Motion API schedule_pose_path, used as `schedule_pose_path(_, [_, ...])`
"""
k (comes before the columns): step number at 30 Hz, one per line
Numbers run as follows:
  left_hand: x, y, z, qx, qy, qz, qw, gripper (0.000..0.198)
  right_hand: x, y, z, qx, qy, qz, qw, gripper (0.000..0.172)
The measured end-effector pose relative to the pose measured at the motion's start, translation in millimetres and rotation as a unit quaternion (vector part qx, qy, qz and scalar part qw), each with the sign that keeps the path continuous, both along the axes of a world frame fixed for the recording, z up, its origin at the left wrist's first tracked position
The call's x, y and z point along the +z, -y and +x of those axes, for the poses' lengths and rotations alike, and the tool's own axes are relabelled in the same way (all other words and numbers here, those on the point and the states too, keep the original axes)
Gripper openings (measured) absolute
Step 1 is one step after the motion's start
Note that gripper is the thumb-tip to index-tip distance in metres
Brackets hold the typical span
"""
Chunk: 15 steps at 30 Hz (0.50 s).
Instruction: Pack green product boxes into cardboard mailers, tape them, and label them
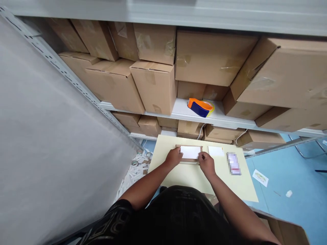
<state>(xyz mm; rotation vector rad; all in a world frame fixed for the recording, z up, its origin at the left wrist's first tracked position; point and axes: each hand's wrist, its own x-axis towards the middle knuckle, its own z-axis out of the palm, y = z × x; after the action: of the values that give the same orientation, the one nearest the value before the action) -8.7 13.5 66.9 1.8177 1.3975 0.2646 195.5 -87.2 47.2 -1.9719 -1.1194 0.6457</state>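
Holding the white sheet [190, 152] by its two short ends suits this work, since both ends can be lined up at once. The sheet lies over a small cardboard box [188, 160], which sits on the pale tabletop [168, 175] in front of the person. The left hand [174, 157] appears to pinch the sheet's left end between thumb and fingers; the right hand [206, 164], fingers curled in, appears to pinch near the lower right corner. Whether either set of fingertips also bears on the cardboard is too small to tell, as is whether the sheet is fully down. More brown shows along the near side than along the far one, so the near strip makes a handy guide: an even width from left to right would mean the sheet is square to the box. Good practice here would be matched, light tension from both hands, enough to take out any bow without creasing the paper, with the forearms steady so the box does not skid. Smoothing is best done from the middle outward. The white stack [216, 151] lies just beside the right hand, so that elbow and wrist should swing clear of it.
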Motion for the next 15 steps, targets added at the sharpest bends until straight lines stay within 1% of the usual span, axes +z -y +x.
schedule_pose_path(3, [-9.1, -6, 6, -0.043, -0.11, 0.031, 0.993, 0.025, -14.8, -11, 3, 0.057, 0.106, -0.021, 0.993, 0.028])
schedule_pose_path(5, [-15.7, -10, 8, -0.07, -0.159, 0.037, 0.984, 0.035, -23.8, -16, 2, 0.101, 0.176, -0.043, 0.978, 0.028])
schedule_pose_path(7, [-21.1, -13, 10, -0.085, -0.183, 0.035, 0.979, 0.044, -31.1, -19, 1, 0.14, 0.242, -0.063, 0.958, 0.026])
schedule_pose_path(9, [-25.2, -16, 8, -0.084, -0.185, 0.03, 0.979, 0.05, -36.2, -21, 1, 0.164, 0.295, -0.074, 0.939, 0.025])
schedule_pose_path(11, [-28.8, -17, 5, -0.059, -0.175, 0.024, 0.983, 0.051, -39.4, -22, 2, 0.172, 0.319, -0.079, 0.929, 0.025])
schedule_pose_path(12, [-31.0, -17, 2, -0.034, -0.165, 0.025, 0.985, 0.053, -40.5, -21, 2, 0.172, 0.318, -0.079, 0.929, 0.025])
schedule_pose_path(15, [-40.6, -12, -10, 0.066, -0.119, 0.032, 0.99, 0.065, -44.3, -16, 8, 0.148, 0.275, -0.055, 0.948, 0.025])
